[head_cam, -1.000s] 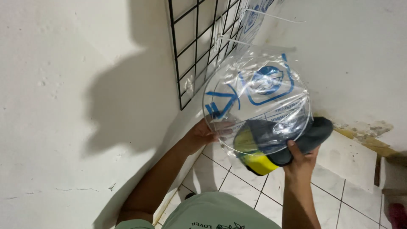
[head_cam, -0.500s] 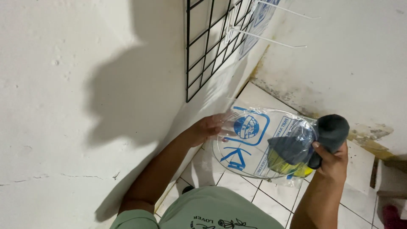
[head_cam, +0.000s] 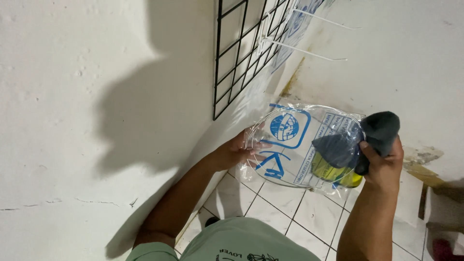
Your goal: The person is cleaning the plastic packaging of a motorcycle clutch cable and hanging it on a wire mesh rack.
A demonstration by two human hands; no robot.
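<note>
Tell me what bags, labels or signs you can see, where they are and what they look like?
Clear plastic package: held between both hands over the tiled floor, round and see-through, with blue printed shapes, a globe picture among them, and a white label panel.
Hanging packages: top of the picture on the white hooks of the black wire grid, clear with blue print, only partly in view.
Shirt print: bottom edge, dark print on pale green cloth.

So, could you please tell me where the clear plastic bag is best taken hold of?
Probably by the rim of the round disc inside the clear plastic bag, from its left edge, where the left hand pinches it; the right hand and dark cloth occupy the other edge.
</note>
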